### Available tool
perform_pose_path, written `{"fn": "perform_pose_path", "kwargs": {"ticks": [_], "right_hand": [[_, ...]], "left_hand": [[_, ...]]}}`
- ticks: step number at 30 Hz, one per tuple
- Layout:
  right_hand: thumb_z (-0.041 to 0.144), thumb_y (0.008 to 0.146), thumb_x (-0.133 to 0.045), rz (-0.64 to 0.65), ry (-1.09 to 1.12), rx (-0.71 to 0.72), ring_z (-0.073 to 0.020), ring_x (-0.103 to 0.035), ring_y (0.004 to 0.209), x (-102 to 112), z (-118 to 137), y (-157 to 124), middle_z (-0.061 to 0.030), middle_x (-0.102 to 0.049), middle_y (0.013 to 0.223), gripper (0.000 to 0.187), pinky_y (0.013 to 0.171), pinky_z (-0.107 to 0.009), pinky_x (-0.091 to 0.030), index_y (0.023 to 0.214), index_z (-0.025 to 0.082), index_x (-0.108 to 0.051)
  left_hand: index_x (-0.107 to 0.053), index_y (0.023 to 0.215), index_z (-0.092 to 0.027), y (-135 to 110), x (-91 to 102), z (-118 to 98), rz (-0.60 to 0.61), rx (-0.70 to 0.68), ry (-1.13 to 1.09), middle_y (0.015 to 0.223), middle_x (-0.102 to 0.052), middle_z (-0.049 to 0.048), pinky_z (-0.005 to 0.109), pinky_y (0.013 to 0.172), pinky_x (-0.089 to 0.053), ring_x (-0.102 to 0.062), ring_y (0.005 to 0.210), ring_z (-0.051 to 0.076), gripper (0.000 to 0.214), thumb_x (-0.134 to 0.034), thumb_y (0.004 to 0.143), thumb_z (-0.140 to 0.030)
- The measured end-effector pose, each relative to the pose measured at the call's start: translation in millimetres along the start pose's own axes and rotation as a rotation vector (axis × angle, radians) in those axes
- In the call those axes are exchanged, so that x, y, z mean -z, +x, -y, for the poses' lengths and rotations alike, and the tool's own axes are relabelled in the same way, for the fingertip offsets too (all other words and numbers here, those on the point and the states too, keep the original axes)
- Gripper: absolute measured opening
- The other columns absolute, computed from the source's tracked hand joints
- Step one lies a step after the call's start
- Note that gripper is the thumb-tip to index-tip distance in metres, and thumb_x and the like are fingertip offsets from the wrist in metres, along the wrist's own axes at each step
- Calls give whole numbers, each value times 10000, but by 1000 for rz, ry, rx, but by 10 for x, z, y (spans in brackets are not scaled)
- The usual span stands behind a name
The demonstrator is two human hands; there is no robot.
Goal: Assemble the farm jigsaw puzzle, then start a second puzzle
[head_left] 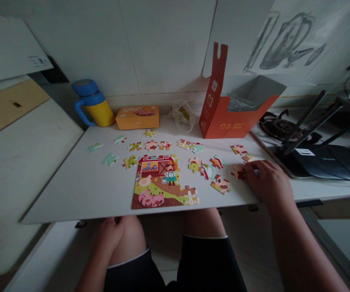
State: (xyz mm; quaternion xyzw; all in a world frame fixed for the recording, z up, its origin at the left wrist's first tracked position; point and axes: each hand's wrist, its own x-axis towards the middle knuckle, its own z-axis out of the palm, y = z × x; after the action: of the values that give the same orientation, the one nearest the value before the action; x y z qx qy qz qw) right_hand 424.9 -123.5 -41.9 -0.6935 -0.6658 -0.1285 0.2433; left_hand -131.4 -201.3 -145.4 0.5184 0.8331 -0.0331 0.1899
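Fingers of the right hand [267,180] curl down onto loose puzzle pieces [238,172] by the right edge of the table [80,190], pinch unclear, with the half-built puzzle [163,182] leftward at the near edge and the left hand [109,235] cupped empty on a knee below, farther away.

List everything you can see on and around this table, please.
White tabletop: one, white, centre.
Part-built cardboard farm jigsaw: one, multicoloured, near edge.
Loose cardboard jigsaw pieces: over a dozen, multicoloured, scattered behind and beside it.
Yellow plastic flask, blue lid: one, back left.
Small orange cardboard box: one, beside flask.
Crumpled clear plastic bag: one, back centre.
Tall open orange carton: one, back right.
Black router with antennas: one, far right.
Black gas burner: one, behind router.
Left hand: one, on knee below tabletop.
Right hand: one, touching loose pieces, right.
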Motion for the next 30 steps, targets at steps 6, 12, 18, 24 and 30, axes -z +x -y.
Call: {"fn": "perform_pose_path", "kwargs": {"ticks": [6, 12, 18, 24, 30], "right_hand": [[454, 1044, -544, 5, 4, -14, -297, -648, 883, 21, 24, 8, -116, -738, 951, 317, 806, -409, -483, 921, 231, -732], [446, 1051, -523, 2, 8, -9, -297, -652, 876, 40, 47, 10, -128, -741, 956, 335, 817, -418, -492, 915, 225, -735], [445, 1043, -535, 12, 7, -33, -289, -657, 890, 22, 33, 5, -119, -744, 958, 328, 815, -409, -486, 941, 220, -750], [443, 1046, -534, 22, 16, -30, -289, -662, 912, 24, 28, 16, -124, -754, 978, 331, 830, -411, -490, 952, 213, -753], [406, 1022, -549, 31, 7, -32, -295, -653, 900, 38, 48, 17, -131, -755, 981, 292, 819, -417, -482, 934, 217, -754]], "left_hand": [[-789, 1229, -122, -15, 31, -33, -53, 13, 5, 1262, -785, 236, 485, 1057, -567, -727, 1230, 418, 525, -522, 999, -511], [-689, 1411, -36, 7, 3, -7, 5, 9, 23, 1470, -664, 281, 507, 1171, -486, -627, 1390, 436, 711, -380, 1055, -569], [-755, 1306, -87, 9, 23, -13, 33, 24, 18, 1388, -725, 260, 517, 1130, -516, -674, 1320, 443, 703, -350, 1049, -601], [-760, 1279, -86, 7, 65, -36, 1, 38, 22, 1337, -749, 260, 515, 1085, -544, -698, 1275, 439, 644, -422, 1023, -571], [-795, 1111, -115, -18, 108, -70, -45, 14, -26, 1200, -795, 261, 522, 1056, -562, -735, 1193, 438, 565, -470, 991, -561]]}}
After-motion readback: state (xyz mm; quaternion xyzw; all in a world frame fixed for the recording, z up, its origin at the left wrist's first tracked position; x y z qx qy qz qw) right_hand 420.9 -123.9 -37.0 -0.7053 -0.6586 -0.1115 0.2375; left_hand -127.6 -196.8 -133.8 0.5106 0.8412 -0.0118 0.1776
